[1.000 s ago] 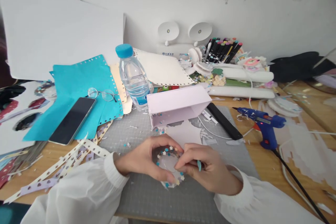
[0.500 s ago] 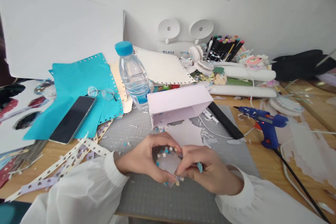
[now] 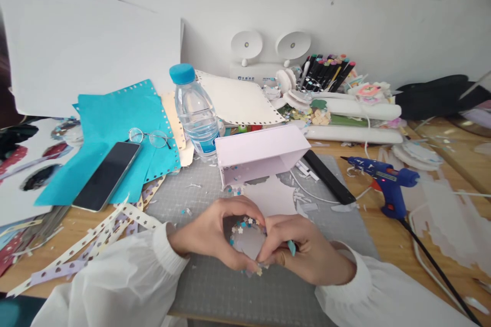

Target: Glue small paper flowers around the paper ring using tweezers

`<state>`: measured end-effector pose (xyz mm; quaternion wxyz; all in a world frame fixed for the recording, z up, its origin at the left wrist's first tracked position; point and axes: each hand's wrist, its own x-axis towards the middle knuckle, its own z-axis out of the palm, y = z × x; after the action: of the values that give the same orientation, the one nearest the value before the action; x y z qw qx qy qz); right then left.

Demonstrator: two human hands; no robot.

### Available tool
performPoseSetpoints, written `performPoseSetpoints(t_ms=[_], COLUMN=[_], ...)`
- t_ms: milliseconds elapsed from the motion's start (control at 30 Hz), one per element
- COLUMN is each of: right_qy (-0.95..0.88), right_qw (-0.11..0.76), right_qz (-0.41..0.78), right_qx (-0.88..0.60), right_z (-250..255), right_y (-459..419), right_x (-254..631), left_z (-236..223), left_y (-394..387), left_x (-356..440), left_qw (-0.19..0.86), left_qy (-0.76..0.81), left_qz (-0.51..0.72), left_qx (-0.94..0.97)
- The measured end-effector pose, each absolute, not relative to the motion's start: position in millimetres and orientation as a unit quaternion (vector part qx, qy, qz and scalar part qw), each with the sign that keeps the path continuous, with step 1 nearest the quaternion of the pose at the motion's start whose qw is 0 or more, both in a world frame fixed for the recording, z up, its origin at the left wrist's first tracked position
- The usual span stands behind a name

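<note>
A small round pale-pink paper piece (image 3: pixel 247 239), edged with tiny white and blue paper flowers, is pinched between both my hands above the grey cutting mat (image 3: pixel 215 286). My left hand (image 3: pixel 210 232) curls round its left and top edge. My right hand (image 3: pixel 303 248) presses its right edge with thumb and fingertips; a thin teal tool (image 3: pixel 291 248) pokes out between the fingers. Just behind lies a pink open paper box (image 3: pixel 261 152) on its side, with a pink cut sheet (image 3: pixel 274 195) in front of it.
A water bottle (image 3: pixel 194 112), phone (image 3: pixel 106 174) and glasses (image 3: pixel 148 137) on teal paper (image 3: pixel 111 117) sit at left. A blue glue gun (image 3: pixel 387 181) with black cord lies right. Markers (image 3: pixel 326 71), white rolls (image 3: pixel 356 110) and punched paper strips (image 3: pixel 95 240) crowd the desk.
My fingers have drawn closer together round the flowered paper piece, hiding more of its rim. The hands stay in the same spot over the mat.
</note>
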<state>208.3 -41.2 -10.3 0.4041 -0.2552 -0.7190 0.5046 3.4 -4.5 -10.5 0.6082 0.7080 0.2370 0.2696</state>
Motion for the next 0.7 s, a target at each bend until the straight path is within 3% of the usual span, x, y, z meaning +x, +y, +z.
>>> performPoseSetpoints(t_ms=[233,500,700], right_qy=[-0.681,-0.370,-0.312], right_qw=[0.418,0.576,0.577], right_qz=[0.529,0.641,0.641], right_qx=[-0.286,-0.347,-0.398], right_z=[-3.2,-9.1,-10.9], right_y=[-43.5,-24.6,-15.4], right_x=[213.4,223.5,221.9], left_z=[-8.8,-1.9,2.7], left_y=[-3.3,-0.8,-0.1], left_x=[0.5,2.6,3.0], left_qw=[0.626,0.622,0.607], left_qy=[0.246,0.253,0.255], left_qz=[0.246,0.251,0.261], left_qx=[0.698,0.697,0.706])
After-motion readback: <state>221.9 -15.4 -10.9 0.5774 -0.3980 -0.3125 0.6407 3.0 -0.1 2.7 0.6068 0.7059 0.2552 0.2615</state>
